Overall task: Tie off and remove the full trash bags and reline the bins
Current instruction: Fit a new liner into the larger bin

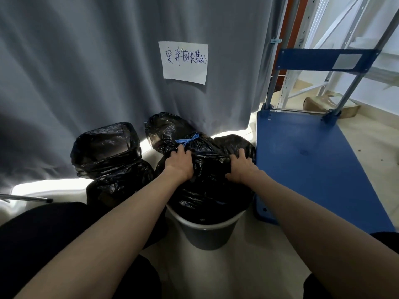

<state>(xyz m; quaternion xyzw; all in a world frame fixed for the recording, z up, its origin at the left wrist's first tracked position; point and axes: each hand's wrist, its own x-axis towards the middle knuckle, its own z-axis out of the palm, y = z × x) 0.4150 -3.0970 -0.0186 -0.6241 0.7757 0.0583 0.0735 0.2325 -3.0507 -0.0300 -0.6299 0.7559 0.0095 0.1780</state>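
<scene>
Head view: gripping bag [207, 186] in bin [207, 236], left hand [180, 162] at ten o'clock, right hand [240, 169] at two, both bunching film. Probably handling soft, slippery, fairly heavy; likely lifting best just below blue tie [187, 140].

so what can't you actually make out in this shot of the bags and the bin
- Head view, what is inside the black bag: opaque plastic hides it.
- Fingertips of the left hand and right hand: buried in bag folds.
- Base of the grey bin: too dark to tell.
- Second bag at left: whether it is tied cannot be told, its top is dark and crumpled.
- Blue cart: handle top cut off by the frame edge.
</scene>
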